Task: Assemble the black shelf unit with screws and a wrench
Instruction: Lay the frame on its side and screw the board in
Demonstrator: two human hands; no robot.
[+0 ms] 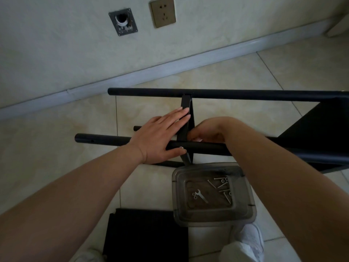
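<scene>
1. Head view, looking down at a tiled floor beside a wall. A partly built black shelf unit [311, 129] lies on its side across the middle of the floor, its long tubes running left to right, parallel to the wall's skirting.

2. The near tube [105, 141] and the far tube [245, 94] are joined by a flat black crossbar [186, 110] that runs away from the person, at right angles to both tubes.

3. The left hand [160, 137] lies flat on the crossbar, its fingers [179, 115] straight and pointing along it towards the far tube, while the thumb presses the near tube just beside a small silver screw head [181, 147].

4. The right hand [209, 132] is curled at the joint, directly on the other side of the crossbar. Its fingertips are hidden behind the tube, so what they hold cannot be told.

5. The joint lies between the two hands, touching both.

6. A clear plastic tray [243, 214] sits on the floor just nearer the person. It holds a small wrench [201, 195] and loose screws [221, 184], closest to the right forearm.

7. A black shelf panel [147, 235] lies flat near the person's feet.
</scene>
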